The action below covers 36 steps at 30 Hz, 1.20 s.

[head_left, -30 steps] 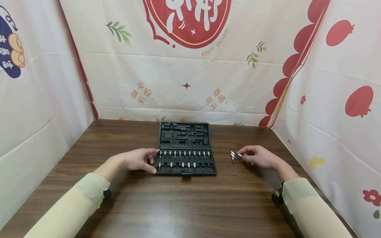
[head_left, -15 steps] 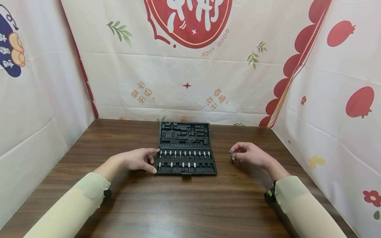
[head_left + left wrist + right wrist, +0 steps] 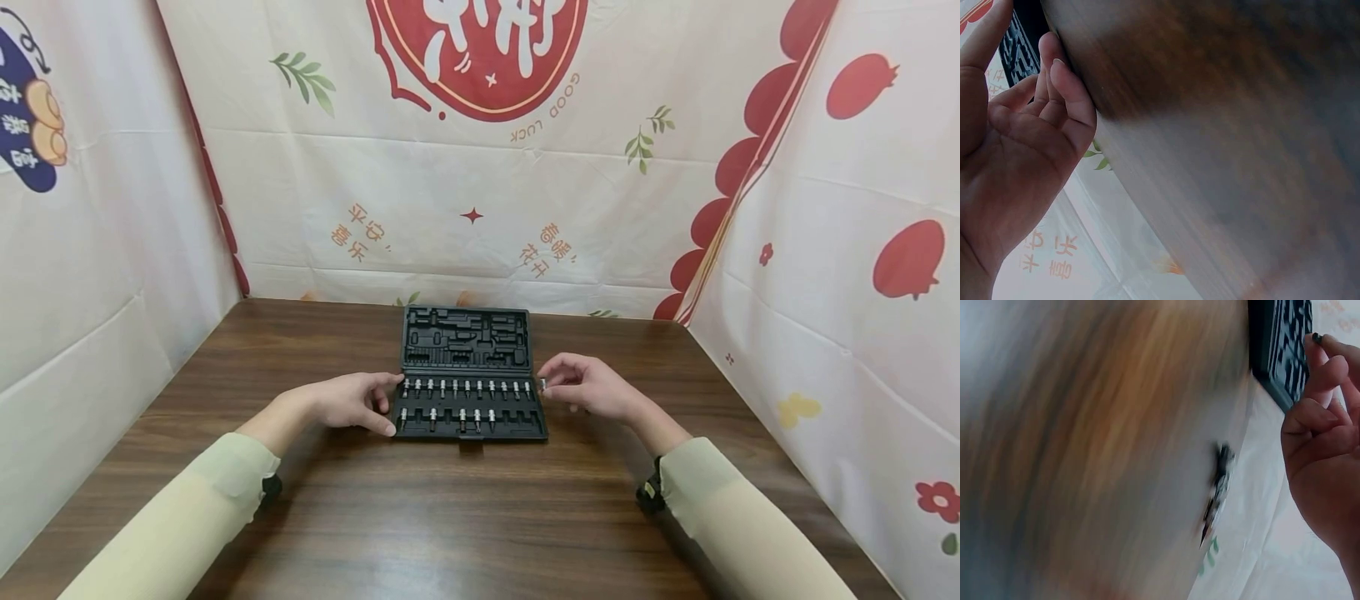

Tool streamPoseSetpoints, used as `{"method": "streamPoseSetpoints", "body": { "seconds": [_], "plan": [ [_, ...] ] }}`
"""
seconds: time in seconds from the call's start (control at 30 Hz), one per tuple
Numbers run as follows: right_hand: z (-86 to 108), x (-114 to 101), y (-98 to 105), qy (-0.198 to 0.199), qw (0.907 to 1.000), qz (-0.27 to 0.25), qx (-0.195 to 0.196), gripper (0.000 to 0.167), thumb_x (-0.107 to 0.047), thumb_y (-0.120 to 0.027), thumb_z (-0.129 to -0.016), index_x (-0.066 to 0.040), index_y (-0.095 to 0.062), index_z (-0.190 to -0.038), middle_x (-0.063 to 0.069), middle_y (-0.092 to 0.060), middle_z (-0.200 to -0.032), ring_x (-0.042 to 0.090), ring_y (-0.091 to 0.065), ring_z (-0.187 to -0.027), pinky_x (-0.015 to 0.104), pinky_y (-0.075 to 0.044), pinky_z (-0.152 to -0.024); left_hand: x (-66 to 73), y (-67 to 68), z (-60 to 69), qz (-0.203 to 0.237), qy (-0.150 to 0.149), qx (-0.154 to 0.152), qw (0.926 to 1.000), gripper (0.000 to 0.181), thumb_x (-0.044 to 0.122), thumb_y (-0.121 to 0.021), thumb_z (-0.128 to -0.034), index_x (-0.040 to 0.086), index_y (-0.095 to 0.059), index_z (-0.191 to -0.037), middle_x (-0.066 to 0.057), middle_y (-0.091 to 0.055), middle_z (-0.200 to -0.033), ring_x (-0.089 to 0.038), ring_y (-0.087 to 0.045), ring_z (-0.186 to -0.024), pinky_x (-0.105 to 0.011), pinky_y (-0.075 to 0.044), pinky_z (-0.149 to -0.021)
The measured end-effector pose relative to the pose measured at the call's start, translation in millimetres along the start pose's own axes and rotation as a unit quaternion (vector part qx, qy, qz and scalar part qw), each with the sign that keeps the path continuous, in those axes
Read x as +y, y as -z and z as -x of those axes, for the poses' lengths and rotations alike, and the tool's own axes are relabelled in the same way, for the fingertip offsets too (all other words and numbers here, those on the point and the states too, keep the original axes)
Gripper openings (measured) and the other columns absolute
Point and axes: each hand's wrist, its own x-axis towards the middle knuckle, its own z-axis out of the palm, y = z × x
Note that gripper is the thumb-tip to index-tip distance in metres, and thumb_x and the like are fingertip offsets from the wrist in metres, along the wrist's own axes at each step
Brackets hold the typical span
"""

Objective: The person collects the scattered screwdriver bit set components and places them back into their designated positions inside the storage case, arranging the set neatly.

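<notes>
A black plastic socket-bit case (image 3: 450,403) lies open on the table, its molded lid (image 3: 465,337) laid back. Short metal socket bits fill much of the upper row; several more sit in the lower row, among vacant slots. My left hand (image 3: 348,402) touches the case's left edge with thumb and forefinger spread apart, other fingers bent loosely. Just off the case's right edge, my right hand (image 3: 592,390) pinches a small socket bit (image 3: 543,384) between thumb and fingertips; its dark end (image 3: 1317,338) shows in the right wrist view.
A blurred cluster of loose socket bits (image 3: 1219,487) lies on the tabletop in the right wrist view; my right hand hides it in the head view. The brown wooden table (image 3: 450,517) is bounded by printed cloth (image 3: 420,250) at the back and sides.
My right hand has picked a socket bit from the loose cluster and carried it left to the case's right edge. My left hand stays at the case's left edge.
</notes>
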Motion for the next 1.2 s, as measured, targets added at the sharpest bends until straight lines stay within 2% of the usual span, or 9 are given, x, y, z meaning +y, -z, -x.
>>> {"method": "streamPoseSetpoints", "body": {
  "seconds": [0.13, 0.27, 0.5, 0.67, 0.8, 1.0, 1.2],
  "plan": [
    [-6.1, -10, -11, 0.002, 0.9999, -0.016, 0.000, 0.034, -0.021, -0.079, -0.103, -0.003, -0.070, -0.131, 0.015, -0.081, -0.112, 0.028, -0.068, -0.087, 0.033, -0.057, -0.067, 0.5, -0.4, 0.1, -0.001, 0.001, 0.004, 1.0000, 0.098, 0.032, -0.090, -0.0939, 0.001, -0.036, -0.170, -0.006, -0.064, -0.110, -0.018, -0.056, -0.093, -0.035, -0.046, -0.082],
    [-11.7, -21, -23, 0.005, 0.9996, -0.029, 0.003, 0.034, -0.021, -0.080, -0.103, -0.002, -0.071, -0.130, 0.011, -0.082, -0.109, 0.031, -0.067, -0.084, 0.036, -0.058, -0.068, 0.2, -0.3, 0.1, -0.001, 0.001, 0.004, 1.0000, 0.098, 0.032, -0.090, -0.0941, 0.001, -0.036, -0.169, -0.006, -0.064, -0.110, -0.018, -0.056, -0.092, -0.035, -0.046, -0.083],
    [-23.6, -34, -43, 0.017, 0.9995, -0.027, -0.006, 0.031, -0.018, -0.078, -0.104, -0.004, -0.070, -0.130, 0.005, -0.077, -0.108, 0.026, -0.067, -0.087, 0.035, -0.058, -0.069, -0.7, 0.0, 0.0, 0.002, 0.001, 0.003, 1.0000, 0.097, 0.031, -0.089, -0.0949, 0.001, -0.036, -0.170, -0.006, -0.064, -0.110, -0.018, -0.056, -0.095, -0.035, -0.045, -0.084],
    [-32.8, -42, -56, 0.048, 0.9982, -0.033, -0.018, 0.033, -0.016, -0.077, -0.104, -0.003, -0.070, -0.134, 0.005, -0.077, -0.106, 0.020, -0.062, -0.076, 0.035, -0.056, -0.066, -0.1, 1.1, 0.6, 0.001, -0.002, 0.001, 1.0000, 0.096, 0.031, -0.089, -0.0952, 0.000, -0.036, -0.170, -0.006, -0.064, -0.110, -0.018, -0.056, -0.094, -0.035, -0.046, -0.083],
    [-40.4, -50, -67, 0.065, 0.9969, -0.032, -0.029, 0.030, -0.015, -0.078, -0.103, -0.004, -0.074, -0.131, 0.003, -0.076, -0.100, 0.015, -0.060, -0.071, 0.035, -0.056, -0.065, 0.5, 2.2, 0.5, -0.002, -0.002, 0.001, 1.0000, 0.097, 0.031, -0.089, -0.0952, 0.000, -0.035, -0.170, -0.006, -0.064, -0.110, -0.018, -0.057, -0.094, -0.035, -0.046, -0.084],
    [-51.3, -62, -84, 0.065, 0.9968, -0.029, -0.036, 0.027, -0.017, -0.080, -0.102, -0.008, -0.077, -0.127, 0.000, -0.077, -0.101, 0.014, -0.061, -0.073, 0.035, -0.056, -0.067, -0.5, 1.7, -0.5, 0.000, 0.002, 0.003, 1.0000, 0.097, 0.032, -0.089, -0.0953, 0.001, -0.036, -0.170, -0.005, -0.065, -0.109, -0.017, -0.057, -0.095, -0.035, -0.045, -0.086],
    [-58.8, -74, -97, 0.070, 0.9963, -0.024, -0.045, 0.030, -0.019, -0.081, -0.102, -0.006, -0.076, -0.128, 0.002, -0.078, -0.105, 0.014, -0.064, -0.077, 0.034, -0.057, -0.069, 0.1, 1.2, -0.6, 0.004, 0.002, 0.006, 1.0000, 0.096, 0.031, -0.090, -0.0943, 0.000, -0.037, -0.169, -0.006, -0.065, -0.108, -0.018, -0.058, -0.095, -0.035, -0.046, -0.086]
  ]
}}
